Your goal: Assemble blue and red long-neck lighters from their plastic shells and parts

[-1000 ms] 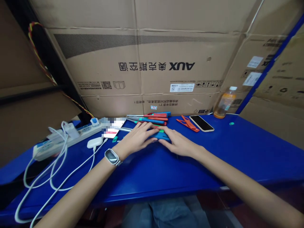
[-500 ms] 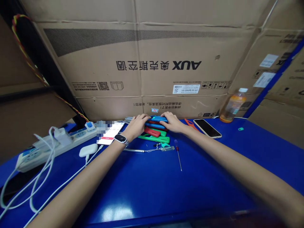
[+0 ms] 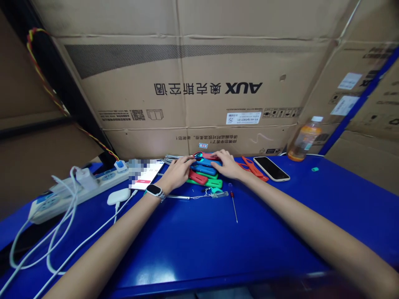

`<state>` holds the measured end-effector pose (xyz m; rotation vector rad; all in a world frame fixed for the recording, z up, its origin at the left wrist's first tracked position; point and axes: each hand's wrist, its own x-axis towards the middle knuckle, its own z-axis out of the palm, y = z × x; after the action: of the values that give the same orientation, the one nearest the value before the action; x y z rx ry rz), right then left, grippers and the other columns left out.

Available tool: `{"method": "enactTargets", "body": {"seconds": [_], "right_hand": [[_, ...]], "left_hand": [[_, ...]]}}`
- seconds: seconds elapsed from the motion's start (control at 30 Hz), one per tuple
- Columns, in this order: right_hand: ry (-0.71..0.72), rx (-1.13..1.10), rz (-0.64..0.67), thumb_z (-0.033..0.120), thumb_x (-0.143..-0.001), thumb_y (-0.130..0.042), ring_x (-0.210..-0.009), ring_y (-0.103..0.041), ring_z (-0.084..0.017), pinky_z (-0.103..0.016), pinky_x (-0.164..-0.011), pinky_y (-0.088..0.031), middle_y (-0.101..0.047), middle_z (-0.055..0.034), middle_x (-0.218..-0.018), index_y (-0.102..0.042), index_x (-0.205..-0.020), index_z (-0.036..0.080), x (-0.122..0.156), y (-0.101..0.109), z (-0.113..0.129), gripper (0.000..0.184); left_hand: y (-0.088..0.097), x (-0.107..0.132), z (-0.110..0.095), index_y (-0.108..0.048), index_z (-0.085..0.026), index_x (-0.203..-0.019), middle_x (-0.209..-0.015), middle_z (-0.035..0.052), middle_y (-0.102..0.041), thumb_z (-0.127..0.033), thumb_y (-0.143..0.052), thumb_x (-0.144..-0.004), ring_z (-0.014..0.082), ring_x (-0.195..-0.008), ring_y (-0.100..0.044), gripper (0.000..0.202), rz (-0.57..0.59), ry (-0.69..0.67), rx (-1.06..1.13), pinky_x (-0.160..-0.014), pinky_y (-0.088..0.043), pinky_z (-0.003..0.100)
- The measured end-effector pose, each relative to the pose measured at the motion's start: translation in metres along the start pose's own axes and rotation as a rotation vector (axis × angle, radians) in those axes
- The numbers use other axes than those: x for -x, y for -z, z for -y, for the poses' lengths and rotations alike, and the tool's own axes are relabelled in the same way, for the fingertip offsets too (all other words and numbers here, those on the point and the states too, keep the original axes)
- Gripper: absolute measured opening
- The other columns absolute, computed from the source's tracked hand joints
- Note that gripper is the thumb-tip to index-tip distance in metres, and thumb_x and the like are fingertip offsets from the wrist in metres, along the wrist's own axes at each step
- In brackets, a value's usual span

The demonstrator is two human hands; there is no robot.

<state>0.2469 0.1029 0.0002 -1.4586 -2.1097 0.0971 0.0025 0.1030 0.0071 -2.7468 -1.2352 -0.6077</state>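
A pile of flat coloured plastic pieces with slots lies at the back of the table; their exact kind is unclear. My left hand [image 3: 178, 173] is closed with its fingertips at the left end of the upper blue plastic piece [image 3: 206, 162]. My right hand [image 3: 228, 165] grips the same piece at its right end, thumb in front and fingers behind. Behind it shows a red piece [image 3: 205, 155]. Below are another blue piece [image 3: 204, 170], a red one [image 3: 198, 178] and a green one [image 3: 215, 183]. Part of the pile is hidden by my hands.
A screwdriver [image 3: 233, 207], a metal rod [image 3: 179, 197] and a small teal item [image 3: 216, 189] lie in front. Orange pieces [image 3: 254, 167], a dark phone [image 3: 272, 168] and a bottle [image 3: 304, 139] stand right. Left are a lit phone [image 3: 146, 176], white case [image 3: 119, 196] and power strip [image 3: 73, 197].
The upper blue piece has tilted and shifted forward, and a red piece now shows behind it. Both hands have stayed at the pile. More orange pieces show beside my right hand.
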Motion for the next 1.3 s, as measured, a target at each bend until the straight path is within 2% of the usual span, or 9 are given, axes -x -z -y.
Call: {"method": "enactTargets", "body": {"seconds": [0.2, 0.33, 0.47, 0.57, 0.7, 0.83, 0.93, 1.13, 1.3], "right_hand": [[-0.011, -0.099, -0.079, 0.031, -0.091, -0.054, -0.11, -0.05, -0.025, -0.042, -0.095, -0.039, -0.058, -0.0088, -0.115, -0.06, -0.112, 0.022, 0.028, 0.003, 0.008, 0.023], [-0.026, -0.109, -0.063, 0.033, -0.093, -0.053, -0.113, -0.049, -0.026, -0.044, -0.097, -0.038, -0.058, -0.0083, -0.119, -0.059, -0.114, 0.023, 0.053, 0.006, 0.015, 0.024], [-0.058, -0.043, -0.068, 0.03, -0.094, -0.047, -0.118, -0.049, -0.026, -0.044, -0.099, -0.038, -0.057, -0.0096, -0.123, -0.056, -0.118, 0.023, 0.073, 0.024, 0.006, 0.026], [-0.214, 0.142, -0.049, 0.026, -0.092, -0.047, -0.122, -0.047, -0.032, -0.049, -0.1, -0.036, -0.054, -0.0147, -0.127, -0.055, -0.124, 0.02, 0.08, 0.043, -0.009, 0.034], [-0.411, 0.318, 0.062, 0.03, -0.089, -0.054, -0.124, -0.046, -0.041, -0.055, -0.1, -0.034, -0.049, -0.0252, -0.134, -0.048, -0.135, 0.011, 0.081, 0.054, -0.027, 0.05], [-0.433, 0.314, 0.062, 0.027, -0.09, -0.052, -0.119, -0.051, -0.038, -0.053, -0.098, -0.038, -0.053, -0.0226, -0.129, -0.052, -0.131, 0.014, 0.08, 0.044, -0.034, 0.043], [-0.388, 0.284, 0.02, 0.02, -0.091, -0.048, -0.113, -0.055, -0.032, -0.045, -0.096, -0.042, -0.054, -0.0179, -0.126, -0.054, -0.13, 0.017, 0.082, 0.037, -0.036, 0.039], [-0.271, 0.134, -0.095, 0.01, -0.091, -0.041, -0.109, -0.057, -0.022, -0.034, -0.098, -0.044, -0.058, -0.0135, -0.119, -0.06, -0.122, 0.014, 0.087, 0.033, -0.046, 0.036], [-0.159, -0.099, -0.354, 0.007, -0.084, -0.048, -0.099, -0.062, -0.023, -0.039, -0.094, -0.048, -0.061, -0.0105, -0.108, -0.064, -0.111, 0.017, 0.09, 0.037, -0.031, 0.033]], "left_hand": [[-0.004, 0.025, -0.015, -0.047, -0.022, -0.142, -0.153, 0.0109, -0.042, -0.043, -0.033, -0.103, 0.0283, -0.139, -0.039, 0.047, 0.059, -0.056, 0.005, -0.111, -0.034, 0.052], [-0.012, 0.029, -0.023, -0.046, -0.023, -0.144, -0.157, 0.0104, -0.036, -0.046, -0.033, -0.103, 0.0299, -0.144, -0.031, 0.049, 0.078, -0.064, -0.029, -0.116, -0.024, 0.055], [-0.009, 0.023, -0.029, -0.042, -0.025, -0.147, -0.157, 0.0092, -0.035, -0.048, -0.037, -0.101, 0.0304, -0.144, -0.032, 0.051, 0.018, -0.083, 0.004, -0.115, -0.025, 0.056], [-0.002, 0.005, -0.041, -0.044, -0.023, -0.143, -0.152, 0.0114, -0.042, -0.045, -0.038, -0.101, 0.0304, -0.139, -0.038, 0.048, -0.02, -0.135, 0.022, -0.112, -0.03, 0.054], [-0.007, -0.038, -0.075, -0.057, -0.02, -0.126, -0.134, 0.0116, -0.056, -0.031, -0.038, -0.101, 0.0274, -0.125, -0.051, 0.033, -0.05, -0.27, 0.022, -0.101, -0.041, 0.044], [-0.023, -0.077, -0.106, -0.061, -0.016, -0.116, -0.116, 0.0121, -0.063, -0.023, -0.048, -0.096, 0.0289, -0.114, -0.056, 0.024, 0.035, -0.294, -0.071, -0.097, -0.042, 0.044], [-0.03, -0.086, -0.112, -0.061, -0.017, -0.115, -0.113, 0.0109, -0.063, -0.023, -0.051, -0.095, 0.028, -0.11, -0.057, 0.023, 0.052, -0.299, -0.073, -0.096, -0.042, 0.043], [-0.02, -0.055, -0.101, -0.062, -0.018, -0.106, -0.11, 0.0092, -0.062, -0.025, -0.05, -0.096, 0.0279, -0.108, -0.057, 0.017, -0.018, -0.292, -0.024, -0.092, -0.041, 0.043], [-0.001, -0.007, -0.086, -0.06, -0.02, -0.106, -0.113, 0.0072, -0.062, -0.024, -0.045, -0.099, 0.0247, -0.105, -0.057, 0.017, -0.09, -0.265, 0.03, -0.088, -0.043, 0.041]]}}
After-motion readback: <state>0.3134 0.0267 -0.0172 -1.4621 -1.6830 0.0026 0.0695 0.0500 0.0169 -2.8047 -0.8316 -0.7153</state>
